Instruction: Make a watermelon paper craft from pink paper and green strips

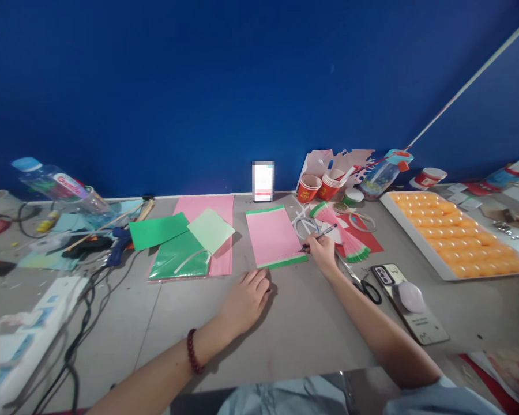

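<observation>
Right hand (322, 252) was pinched shut around a dark pen (328, 229), its tip at the near right corner of the pink sheet with green ends (272, 233). Faint small marks ran along the sheet's near edge. Left hand (247, 295) lay palm down, fingers loosely bent, just beside the sheet's near left corner; it gripped nothing that I could see, its underside hidden.

Sheet lay flat on the grey table (294, 334). Right of it: pleated pink-and-green paper (354, 242), then black-handled scissors (372, 292) and a phone (432, 328) nearer me; a tray of orange balls (458, 233) farther right. Left of it: a pale green square (211, 231), beyond that a green sheet (158, 231). Behind it: an upright screen (263, 181), contents blurred. Behind and right: red paper cups (308, 188).
</observation>
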Motion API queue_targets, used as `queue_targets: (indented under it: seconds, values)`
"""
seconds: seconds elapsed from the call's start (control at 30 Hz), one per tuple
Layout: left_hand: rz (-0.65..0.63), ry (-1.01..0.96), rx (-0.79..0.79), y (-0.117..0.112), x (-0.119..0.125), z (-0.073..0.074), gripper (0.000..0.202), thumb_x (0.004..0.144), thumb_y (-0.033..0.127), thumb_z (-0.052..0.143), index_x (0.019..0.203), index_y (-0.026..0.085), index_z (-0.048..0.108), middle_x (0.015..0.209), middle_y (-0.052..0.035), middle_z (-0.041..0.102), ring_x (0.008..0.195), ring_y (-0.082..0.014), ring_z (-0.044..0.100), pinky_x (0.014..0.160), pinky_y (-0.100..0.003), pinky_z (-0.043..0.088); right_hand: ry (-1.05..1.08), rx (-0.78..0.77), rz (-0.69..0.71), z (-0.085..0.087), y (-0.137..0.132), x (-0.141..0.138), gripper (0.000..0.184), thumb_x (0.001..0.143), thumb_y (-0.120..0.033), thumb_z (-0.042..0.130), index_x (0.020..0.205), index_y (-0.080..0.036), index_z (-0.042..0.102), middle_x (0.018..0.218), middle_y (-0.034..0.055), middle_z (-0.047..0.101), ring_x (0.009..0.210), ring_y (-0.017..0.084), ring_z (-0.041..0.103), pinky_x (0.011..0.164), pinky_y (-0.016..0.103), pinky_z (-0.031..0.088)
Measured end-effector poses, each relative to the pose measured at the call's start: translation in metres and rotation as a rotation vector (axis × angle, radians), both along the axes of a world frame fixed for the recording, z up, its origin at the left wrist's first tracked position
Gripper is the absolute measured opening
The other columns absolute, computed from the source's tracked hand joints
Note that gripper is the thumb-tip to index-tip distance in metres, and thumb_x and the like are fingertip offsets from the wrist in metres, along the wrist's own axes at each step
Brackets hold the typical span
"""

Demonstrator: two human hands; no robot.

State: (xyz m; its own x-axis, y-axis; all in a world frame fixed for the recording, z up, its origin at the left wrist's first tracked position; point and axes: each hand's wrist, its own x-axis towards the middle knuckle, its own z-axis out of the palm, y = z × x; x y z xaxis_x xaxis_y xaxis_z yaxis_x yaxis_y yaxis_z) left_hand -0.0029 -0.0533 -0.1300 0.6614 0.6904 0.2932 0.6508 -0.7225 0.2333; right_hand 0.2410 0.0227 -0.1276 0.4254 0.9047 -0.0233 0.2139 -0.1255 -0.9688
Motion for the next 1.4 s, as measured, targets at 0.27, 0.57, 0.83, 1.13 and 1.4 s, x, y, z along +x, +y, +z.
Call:
queue_targets:
  seconds: [0.27,0.57,0.83,1.13,1.4]
  values:
    - [0.001,-0.005,0.006,-0.0003,0.0003,0.0006,0.014,0.095,0.02,0.042,0.1,0.018,0.054,0.122,-0.0103,0.06,0.109,-0.0245,0.054,0.085,-0.039,0.044,-0.008,0.015,0.003,0.0006,0.0001,-0.001,0.023,0.064,-0.031,0.053,0.046,-0.017,0.058,0.043,0.0016,0.057,0.044,0.016,0.055,0.043,0.023,0.041]
    - [-0.001,0.013,0.008,-0.0005,0.0004,0.0034,0.015,0.095,0.019,0.04,0.1,0.018,0.054,0.122,-0.0108,0.06,0.108,-0.0251,0.055,0.085,-0.039,0.044,-0.038,0.041,-0.081,-0.0029,0.0029,0.0033,0.029,0.067,-0.034,0.051,0.046,-0.016,0.058,0.04,0.0016,0.054,0.042,0.015,0.053,0.044,0.025,0.04]
    - [-0.004,0.007,-0.001,-0.0003,-0.0003,0.003,0.015,0.095,0.02,0.04,0.101,0.018,0.054,0.123,-0.011,0.06,0.109,-0.0252,0.055,0.086,-0.04,0.045,-0.068,0.027,-0.094,-0.0042,0.0042,0.0038,0.031,0.069,-0.036,0.052,0.044,-0.018,0.058,0.038,0.0011,0.053,0.042,0.016,0.052,0.044,0.025,0.039]
    - [-0.003,0.02,-0.01,-0.0002,0.0001,0.0019,0.014,0.095,0.019,0.041,0.101,0.018,0.053,0.123,-0.01,0.059,0.109,-0.0252,0.055,0.087,-0.04,0.044,-0.1,0.038,-0.069,-0.0068,0.0031,0.005,0.03,0.069,-0.035,0.053,0.044,-0.019,0.058,0.042,0.0012,0.054,0.047,0.017,0.055,0.049,0.027,0.042]
    - [0.006,-0.005,-0.011,-0.001,0.0,0.0015,0.015,0.096,0.02,0.04,0.101,0.018,0.054,0.124,-0.0105,0.06,0.11,-0.0246,0.055,0.087,-0.041,0.045,-0.091,0.146,-0.078,-0.0018,-0.002,-0.0006,0.021,0.071,-0.035,0.054,0.062,-0.017,0.06,0.052,-0.0001,0.057,0.052,0.015,0.056,0.051,0.024,0.043]
